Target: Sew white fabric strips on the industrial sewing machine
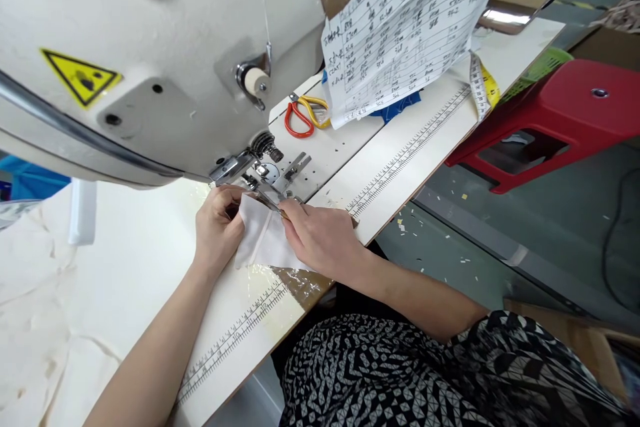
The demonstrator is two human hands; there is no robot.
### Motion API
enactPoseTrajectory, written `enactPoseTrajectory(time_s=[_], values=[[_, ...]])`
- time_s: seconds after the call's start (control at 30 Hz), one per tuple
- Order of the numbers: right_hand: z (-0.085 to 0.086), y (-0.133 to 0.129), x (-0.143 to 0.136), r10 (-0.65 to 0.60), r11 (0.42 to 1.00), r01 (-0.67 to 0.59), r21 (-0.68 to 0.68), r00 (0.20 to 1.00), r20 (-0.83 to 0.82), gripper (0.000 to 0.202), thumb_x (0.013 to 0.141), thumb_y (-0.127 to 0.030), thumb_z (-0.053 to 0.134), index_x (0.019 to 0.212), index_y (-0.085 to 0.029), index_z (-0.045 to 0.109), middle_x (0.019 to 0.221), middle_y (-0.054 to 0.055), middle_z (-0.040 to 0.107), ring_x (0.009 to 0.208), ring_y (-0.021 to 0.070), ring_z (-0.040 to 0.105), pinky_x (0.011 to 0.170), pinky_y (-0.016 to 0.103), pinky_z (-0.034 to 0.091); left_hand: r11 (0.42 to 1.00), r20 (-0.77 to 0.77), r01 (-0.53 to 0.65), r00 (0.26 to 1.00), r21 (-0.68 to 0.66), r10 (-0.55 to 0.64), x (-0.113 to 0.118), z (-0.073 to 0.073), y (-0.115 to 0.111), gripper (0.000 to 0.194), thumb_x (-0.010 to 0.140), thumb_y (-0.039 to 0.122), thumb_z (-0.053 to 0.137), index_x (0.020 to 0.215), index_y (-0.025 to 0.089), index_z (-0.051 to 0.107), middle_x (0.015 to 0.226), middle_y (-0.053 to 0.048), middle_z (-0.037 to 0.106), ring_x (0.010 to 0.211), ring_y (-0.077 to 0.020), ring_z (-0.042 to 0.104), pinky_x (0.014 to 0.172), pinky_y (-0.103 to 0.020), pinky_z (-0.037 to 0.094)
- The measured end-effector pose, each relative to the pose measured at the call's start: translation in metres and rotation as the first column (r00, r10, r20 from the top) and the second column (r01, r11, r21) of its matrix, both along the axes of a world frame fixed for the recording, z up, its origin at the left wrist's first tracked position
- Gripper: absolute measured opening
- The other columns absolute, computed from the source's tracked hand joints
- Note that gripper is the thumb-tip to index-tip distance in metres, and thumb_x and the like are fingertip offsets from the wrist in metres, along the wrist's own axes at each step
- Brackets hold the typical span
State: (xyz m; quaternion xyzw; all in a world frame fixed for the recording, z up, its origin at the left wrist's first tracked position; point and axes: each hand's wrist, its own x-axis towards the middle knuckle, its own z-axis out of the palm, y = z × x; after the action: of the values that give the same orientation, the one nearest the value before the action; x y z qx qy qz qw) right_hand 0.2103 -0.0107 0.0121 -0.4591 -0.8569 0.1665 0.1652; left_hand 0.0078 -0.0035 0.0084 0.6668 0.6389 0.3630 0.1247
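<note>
A small piece of white fabric [267,233] lies at the table's front edge, just before the needle area of a sewing machine [150,47]. My left hand [219,223] pinches the fabric's left edge, its fingers close to the presser foot [260,173]. From the right, my right hand [323,237] is closed around a slim metal tool [273,205], whose tip points toward the fabric and the foot. The tool's handle is mostly hidden in the palm, so its kind is hard to make out.
Red and yellow scissors [306,115] lie behind the needle area. A handwritten sheet [400,33] hangs over the table beside a tape measure [483,87]. A red stool [560,120] stands to the right. Pale fabric [35,320] lies at the far left.
</note>
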Motion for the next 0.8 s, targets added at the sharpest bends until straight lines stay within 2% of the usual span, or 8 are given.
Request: enactPoseTrajectory(time_s=[0.3, 0.43, 0.63, 0.8], values=[[0.004, -0.001, 0.001, 0.015, 1.000, -0.014, -0.025, 0.999, 0.030, 0.030, 0.104, -0.023, 0.033, 0.123, -0.017, 0.057, 0.091, 0.007, 0.076, 0.075, 0.0212, 0.071, 0.048, 0.031, 0.032, 0.998, -0.150, 0.019, 0.989, 0.054, -0.011, -0.003, -0.005, 0.001, 0.010, 0.078, 0.028, 0.058, 0.086, 0.023, 0.062, 0.092, -0.003, 0.070, 0.088, -0.0188, 0.064, 0.071, -0.033, 0.051], [0.003, 0.000, 0.003, 0.023, 1.000, -0.023, -0.008, 1.000, 0.000, 0.031, 0.104, -0.023, 0.033, 0.123, -0.017, 0.056, 0.092, 0.007, 0.076, 0.075, 0.0203, 0.071, 0.049, 0.031, 0.033, 0.999, -0.123, -0.026, 0.992, 0.026, 0.029, 0.000, -0.001, 0.001, 0.004, 0.077, 0.027, 0.058, 0.077, 0.023, 0.059, 0.089, -0.002, 0.070, 0.084, -0.0172, 0.063, 0.070, -0.031, 0.050], [0.002, 0.000, 0.002, 0.011, 1.000, -0.011, -0.014, 1.000, -0.009, 0.028, 0.104, -0.022, 0.034, 0.118, -0.018, 0.057, 0.089, 0.007, 0.075, 0.074, 0.0193, 0.069, 0.049, 0.031, 0.032, 0.994, -0.043, -0.097, 0.995, -0.056, 0.095, 0.005, 0.009, 0.000, 0.008, 0.076, 0.029, 0.059, 0.073, 0.023, 0.061, 0.081, 0.001, 0.069, 0.075, -0.0151, 0.061, 0.069, -0.029, 0.050], [0.005, 0.001, 0.000, 0.013, 0.999, -0.013, -0.037, 1.000, 0.000, 0.028, 0.104, -0.021, 0.033, 0.118, -0.018, 0.057, 0.090, 0.008, 0.074, 0.073, 0.0194, 0.068, 0.050, 0.030, 0.035, 0.998, -0.092, -0.059, 0.994, 0.009, 0.059, 0.003, 0.004, -0.001, 0.008, 0.080, 0.027, 0.059, 0.073, 0.022, 0.059, 0.082, 0.000, 0.069, 0.077, -0.0153, 0.062, 0.070, -0.030, 0.050]])
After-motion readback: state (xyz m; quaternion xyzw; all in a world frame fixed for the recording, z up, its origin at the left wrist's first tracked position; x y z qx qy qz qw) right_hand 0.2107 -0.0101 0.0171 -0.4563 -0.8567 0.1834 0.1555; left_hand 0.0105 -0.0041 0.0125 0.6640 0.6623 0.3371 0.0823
